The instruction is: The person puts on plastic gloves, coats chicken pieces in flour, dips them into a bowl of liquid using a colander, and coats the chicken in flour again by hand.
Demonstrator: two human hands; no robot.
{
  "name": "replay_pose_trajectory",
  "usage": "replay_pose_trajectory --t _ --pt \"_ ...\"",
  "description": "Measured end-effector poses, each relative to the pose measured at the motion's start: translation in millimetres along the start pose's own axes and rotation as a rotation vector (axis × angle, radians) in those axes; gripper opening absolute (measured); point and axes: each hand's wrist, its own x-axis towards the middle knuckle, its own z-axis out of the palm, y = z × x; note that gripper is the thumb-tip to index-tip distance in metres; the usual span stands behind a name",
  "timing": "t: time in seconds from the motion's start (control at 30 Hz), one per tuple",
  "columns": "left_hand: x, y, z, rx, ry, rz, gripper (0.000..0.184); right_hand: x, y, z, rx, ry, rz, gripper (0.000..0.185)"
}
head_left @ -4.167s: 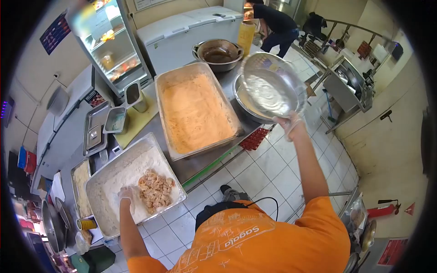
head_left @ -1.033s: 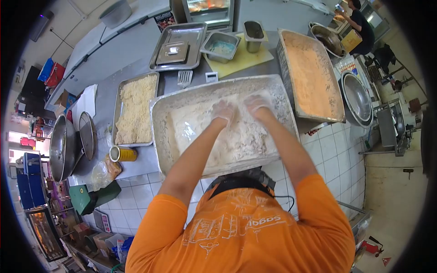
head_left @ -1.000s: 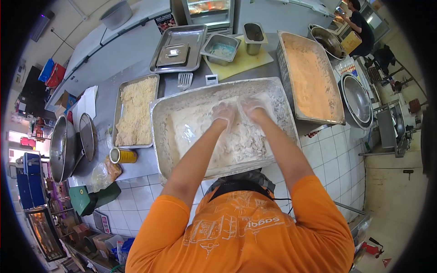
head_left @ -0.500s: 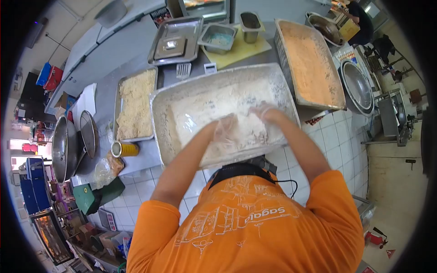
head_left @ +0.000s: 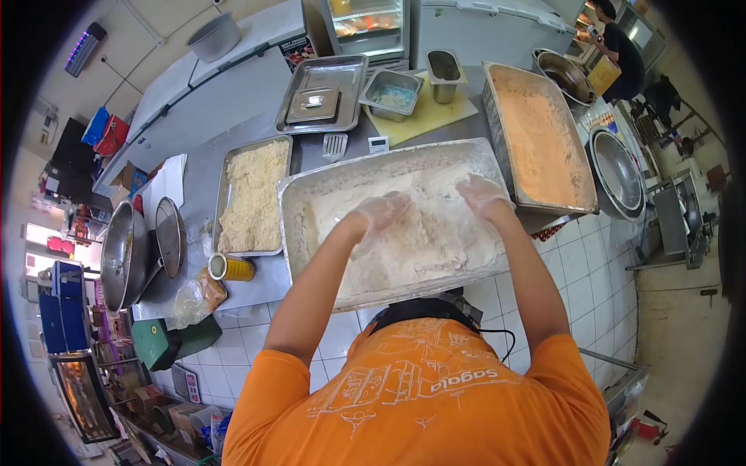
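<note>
A large metal pan (head_left: 291,233) holds a bed of white flour (head_left: 423,248), lumpy and heaped around the middle. Both hands wear clear plastic gloves dusted with flour. My left hand (head_left: 382,211) rests over the flour left of the middle, palm down, its fingers stretched out and holding nothing. Near the pan's right wall, my right hand (head_left: 482,194) lies at the flour's surface with fingers apart, also without anything in it. Whether anything lies buried in the flour is hidden.
On the left stands a tray of pale crumbs (head_left: 252,194), with a yellow can (head_left: 231,268) nearby. A deep pan of orange powder (head_left: 540,140) flanks the right side. Behind are a slotted turner (head_left: 335,147) and a yellow cutting board (head_left: 435,120). Another person (head_left: 622,54) stands far right.
My hands have come up from within the flour onto its surface and moved toward the pan's far side, fingers now extended. The flour's surface is rougher. The camera view has tilted slightly upward.
</note>
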Motion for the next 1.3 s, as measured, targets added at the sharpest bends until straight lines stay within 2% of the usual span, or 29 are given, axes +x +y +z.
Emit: replay_pose_trajectory --t 0.03,0.07,0.13,0.17,0.2,0.27,0.37,0.4,0.5,0.53,0.57,0.63,0.7,0.77,0.8,0.87,0.93,1.0,1.1,1.17,1.2,1.3 --pt "46.6 -36.7 -4.0 0.349 -0.021 0.111 0.049 2.5 -5.7 -1.9 -0.169 0.014 0.041 0.068" --pt "89.4 -73.3 -1.2 0.7 -0.038 0.225 0.048 16.3 -0.4 13.3 -0.175 0.078 0.046 0.066" --pt "154.6 -131.2 23.5 0.667 0.158 0.137 0.05 62.6 19.3 62.8 -0.188 0.216 0.052 0.063" --pt "189.1 -152.1 32.1 0.651 0.265 0.1 0.052 66.2 9.0 72.9 -0.184 0.183 -0.001 0.06" --pt "225.8 -175.8 42.7 0.166 0.228 0.074 0.053 67.1 -8.9 86.1 -0.179 0.154 -0.052 0.057" --pt "277.6 -206.6 63.7 -0.803 0.088 0.008 0.057 84.5 -39.9 110.4 -0.407 -0.084 -0.263 0.051" --pt "119.8 -65.1 70.3 -0.789 0.06 -0.123 0.069 89.6 -26.8 119.7 -0.205 -0.394 -0.46 0.046" --pt "119.1 -81.4 66.5 -0.806 -0.041 -0.131 0.065 72.9 -22.6 104.2 -0.092 -0.39 -0.45 0.045" --pt "39.7 -53.9 44.4 -0.781 -0.081 -0.11 0.062 30.1 0.3 49.3 0.296 -0.418 -0.342 0.048" --pt "27.6 -51.5 43.3 -0.759 -0.094 -0.124 0.061 24.8 8.7 45.1 0.054 -0.38 -0.303 0.051" --pt "29.1 -52.6 45.7 -0.716 -0.108 -0.162 0.061 20.6 14.9 37.7 -0.194 -0.328 -0.267 0.055" --pt "29.8 -55.4 55.5 -0.623 -0.136 -0.233 0.061 4.9 16.3 42.0 -0.383 -0.267 -0.16 0.062" --pt "34.4 -56.6 66.4 -0.513 -0.166 -0.293 0.061 -13.4 11.5 75.9 -0.22 -0.243 0.019 0.07" --pt "69.6 -66.6 85.7 -0.722 -0.137 -0.329 0.061 0.4 4.2 110.2 0.043 -0.166 0.27 0.077" --pt "82.3 -65.8 94.9 -0.823 -0.135 -0.345 0.06 11.1 -1.0 115.5 0.342 -0.264 0.257 0.076" --pt "77.6 -63.7 93.5 -0.74 -0.083 -0.223 0.059 3.8 -14.3 109.7 0.65 -0.295 0.131 0.079" --pt "79.3 -68.0 80.4 -0.747 -0.119 -0.059 0.057 -23.4 -32.9 64.6 0.519 -0.169 -0.068 0.089" --pt "90.6 -77.7 63.5 -0.844 -0.256 0.072 0.053 -38.0 -45.5 18.5 0.318 -0.127 -0.147 0.098" --pt "17.9 -25.5 42.5 -0.762 -0.03 0.057 0.063 -60.4 -57.4 -1.1 0.184 -0.221 -0.166 0.104" --pt "2.0 -28.5 36.5 -0.486 0.118 0.076 0.055 -67.4 -62.4 -20.2 0.158 -0.333 -0.241 0.104" --pt "0.1 -29.1 31.6 -0.345 0.192 0.099 0.05 -63.2 -56.4 -20.2 0.158 -0.317 -0.21 0.104" --pt "2.9 -39.4 14.4 0.69 -0.036 -0.021 0.06 -40.3 -34.0 -1.7 0.232 -0.291 -0.054 0.104"
